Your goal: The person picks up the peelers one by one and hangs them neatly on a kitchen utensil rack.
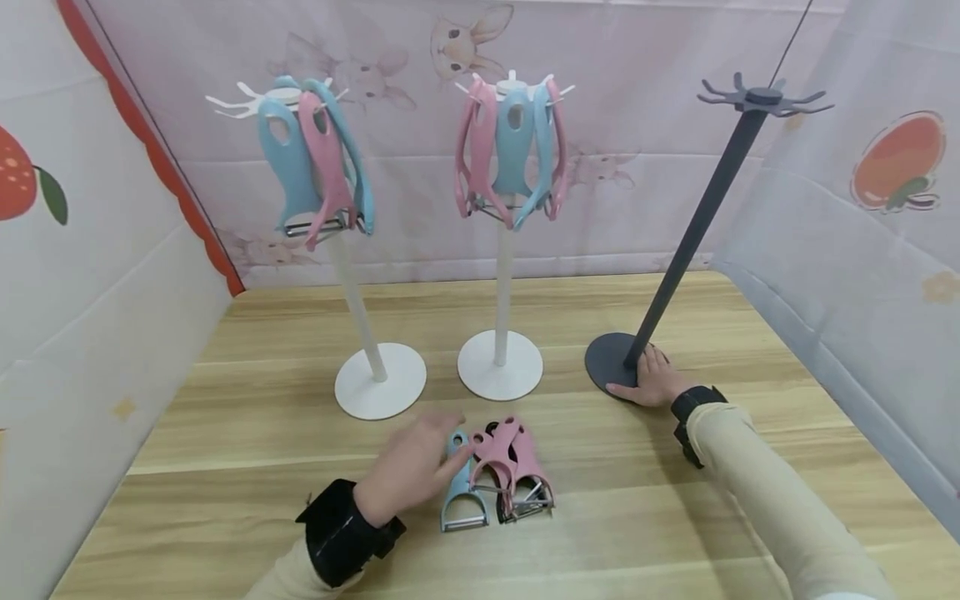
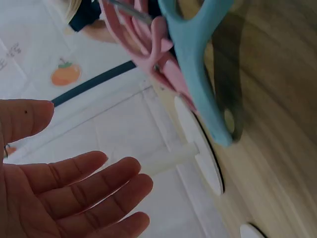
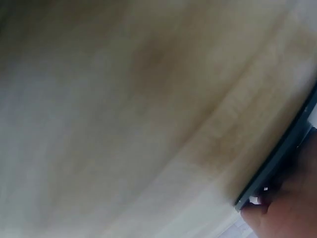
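My left hand [image 1: 412, 467] hovers beside several vegetable peelers, fingers extended and palm bare in the left wrist view. A light blue peeler [image 1: 459, 483] lies nearest to it. Against that one are pink peelers [image 1: 528, 458], overlapping in a small pile with something black partly hidden among them. My right hand [image 1: 656, 382] rests on the round base [image 1: 606, 354] of a dark grey stand [image 1: 697, 221], thumb and fingers spread beside the pole's foot. That stand's hooks hold nothing.
A white stand [image 1: 504, 283] in the middle carries pink and blue peelers all round its hooks. Another white stand [image 1: 352, 300] at the left has blue and pink peelers on some hooks. Fabric walls [image 1: 405, 167] border the wooden table [image 1: 270, 467].
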`<act>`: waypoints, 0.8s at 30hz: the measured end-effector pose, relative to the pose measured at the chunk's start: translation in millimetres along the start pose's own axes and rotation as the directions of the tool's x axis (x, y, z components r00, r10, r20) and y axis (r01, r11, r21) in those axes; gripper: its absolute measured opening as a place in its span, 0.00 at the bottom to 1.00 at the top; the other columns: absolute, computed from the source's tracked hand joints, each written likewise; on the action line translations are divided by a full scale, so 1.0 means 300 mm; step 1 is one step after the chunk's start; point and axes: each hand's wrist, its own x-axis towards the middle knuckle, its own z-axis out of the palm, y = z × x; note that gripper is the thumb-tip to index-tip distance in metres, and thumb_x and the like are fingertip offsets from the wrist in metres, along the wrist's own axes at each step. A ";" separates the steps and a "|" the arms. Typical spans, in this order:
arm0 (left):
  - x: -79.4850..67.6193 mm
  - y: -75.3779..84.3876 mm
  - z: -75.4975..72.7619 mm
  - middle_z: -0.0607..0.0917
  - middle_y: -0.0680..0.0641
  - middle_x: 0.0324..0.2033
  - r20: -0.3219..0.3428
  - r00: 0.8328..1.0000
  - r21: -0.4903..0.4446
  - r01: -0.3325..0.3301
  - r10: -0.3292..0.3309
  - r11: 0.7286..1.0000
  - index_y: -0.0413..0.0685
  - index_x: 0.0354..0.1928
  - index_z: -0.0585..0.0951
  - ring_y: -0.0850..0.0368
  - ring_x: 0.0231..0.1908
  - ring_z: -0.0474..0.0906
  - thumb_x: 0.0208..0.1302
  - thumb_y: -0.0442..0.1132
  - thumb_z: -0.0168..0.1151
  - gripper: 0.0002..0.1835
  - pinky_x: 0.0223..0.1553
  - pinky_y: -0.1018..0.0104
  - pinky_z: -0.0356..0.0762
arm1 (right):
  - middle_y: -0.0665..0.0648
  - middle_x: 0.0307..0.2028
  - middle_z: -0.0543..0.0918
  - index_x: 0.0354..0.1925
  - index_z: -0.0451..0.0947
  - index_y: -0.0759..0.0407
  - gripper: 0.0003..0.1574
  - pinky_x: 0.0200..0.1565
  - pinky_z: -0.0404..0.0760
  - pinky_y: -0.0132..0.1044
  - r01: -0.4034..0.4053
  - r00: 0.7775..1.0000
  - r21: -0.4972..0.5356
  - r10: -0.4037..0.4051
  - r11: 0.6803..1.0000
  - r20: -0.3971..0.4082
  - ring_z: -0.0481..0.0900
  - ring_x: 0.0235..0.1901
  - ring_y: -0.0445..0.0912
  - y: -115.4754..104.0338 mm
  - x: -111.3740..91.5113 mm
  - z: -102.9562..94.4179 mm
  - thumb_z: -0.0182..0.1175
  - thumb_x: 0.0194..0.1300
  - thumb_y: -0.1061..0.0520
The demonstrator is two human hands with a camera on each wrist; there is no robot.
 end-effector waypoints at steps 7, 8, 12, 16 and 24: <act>0.055 0.027 0.051 0.81 0.47 0.35 0.102 0.985 0.078 -0.146 0.137 0.986 0.37 0.50 0.76 0.54 0.37 0.77 0.61 0.46 0.56 0.21 0.34 0.63 0.76 | 0.81 0.64 0.34 0.62 0.37 0.85 0.72 0.63 0.38 0.59 -0.031 0.999 0.030 0.030 0.999 0.033 0.33 0.65 0.69 0.001 0.006 0.001 0.39 0.55 0.21; 0.066 0.034 0.059 0.80 0.48 0.33 0.113 0.981 0.095 -0.168 0.157 0.981 0.37 0.50 0.76 0.55 0.35 0.76 0.61 0.46 0.56 0.21 0.32 0.65 0.75 | 0.81 0.64 0.34 0.62 0.37 0.85 0.73 0.63 0.38 0.59 -0.036 0.999 0.031 0.035 0.999 0.040 0.33 0.64 0.69 0.005 0.010 0.003 0.39 0.54 0.21; 0.101 0.062 0.094 0.78 0.49 0.28 0.153 0.970 0.160 -0.214 0.189 0.964 0.38 0.49 0.76 0.55 0.31 0.76 0.60 0.50 0.56 0.23 0.27 0.66 0.73 | 0.80 0.64 0.32 0.63 0.34 0.85 0.75 0.62 0.37 0.60 -0.050 0.997 0.053 0.047 0.997 0.054 0.32 0.64 0.69 0.016 0.020 0.006 0.40 0.52 0.19; 0.124 0.079 0.124 0.78 0.49 0.24 0.168 0.973 0.205 -0.193 0.159 0.960 0.39 0.46 0.76 0.55 0.28 0.77 0.58 0.52 0.58 0.24 0.25 0.64 0.73 | 0.80 0.64 0.31 0.63 0.32 0.83 0.76 0.62 0.35 0.60 -0.053 0.997 0.071 0.048 0.996 0.068 0.30 0.64 0.69 0.015 0.023 0.007 0.40 0.51 0.19; 0.167 0.096 0.143 0.65 0.56 0.14 0.190 0.981 0.086 -0.050 0.033 0.995 0.41 0.31 0.78 0.63 0.14 0.63 0.51 0.38 0.59 0.08 0.12 0.72 0.60 | 0.79 0.64 0.29 0.64 0.31 0.82 0.78 0.63 0.34 0.59 -0.088 0.990 0.070 0.080 0.994 0.112 0.28 0.64 0.68 0.012 0.021 0.001 0.37 0.48 0.16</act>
